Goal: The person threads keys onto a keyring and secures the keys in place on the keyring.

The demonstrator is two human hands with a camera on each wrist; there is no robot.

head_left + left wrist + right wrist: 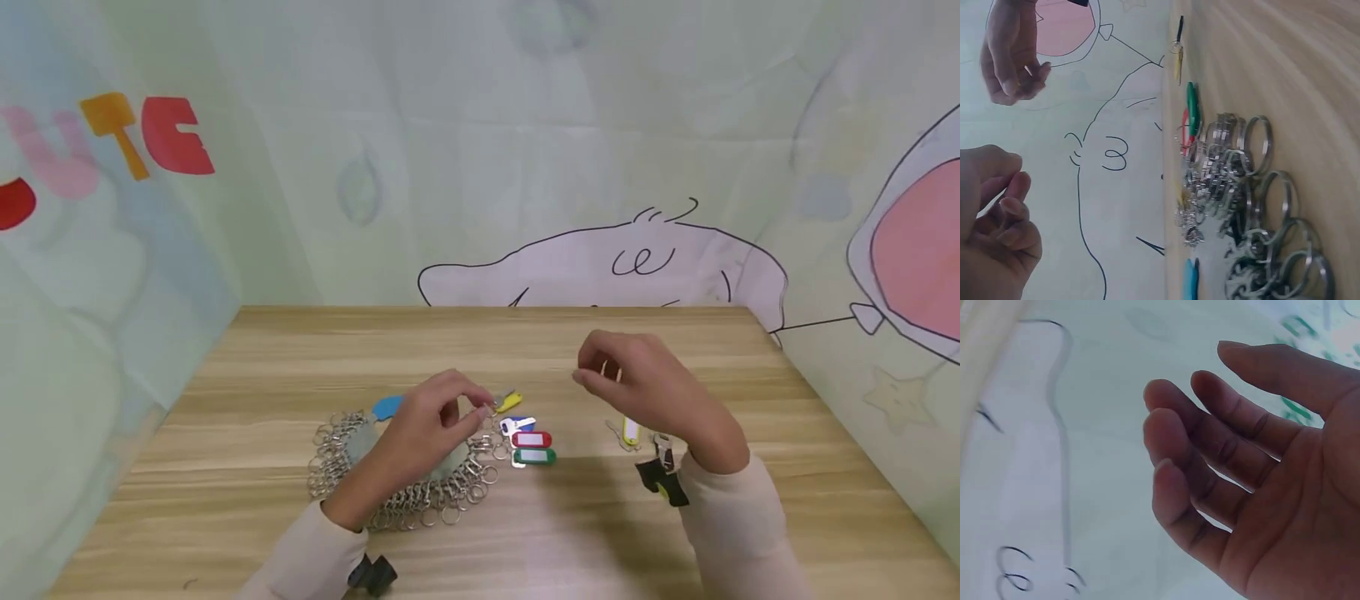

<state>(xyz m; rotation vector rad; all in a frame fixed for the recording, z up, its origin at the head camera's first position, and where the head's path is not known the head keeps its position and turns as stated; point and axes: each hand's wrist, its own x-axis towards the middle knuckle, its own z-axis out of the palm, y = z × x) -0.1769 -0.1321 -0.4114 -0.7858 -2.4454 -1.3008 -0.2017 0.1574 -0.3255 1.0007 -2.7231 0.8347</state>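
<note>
My left hand [431, 421] hovers over a ring of silver key rings with clasps [427, 498], thumb and forefinger close together. The left wrist view shows nothing between those fingertips. A yellow key tag [512, 402] lies just beyond them. Nearby are a silver key [517, 426], a red key tag [532, 439] and a green key tag [534, 457]. Raised above the table to the right, my right hand [633, 375] has loosely bent fingers and an empty palm [1291, 506]. Below it lies another yellow key tag [631, 431].
The key rings surround a pale, partly hidden piece [362, 442], with a blue piece [387, 407] at its far side. The wooden table [337, 342] ends at a printed backdrop [315, 208]. Dark straps [663, 483] hang at both wrists.
</note>
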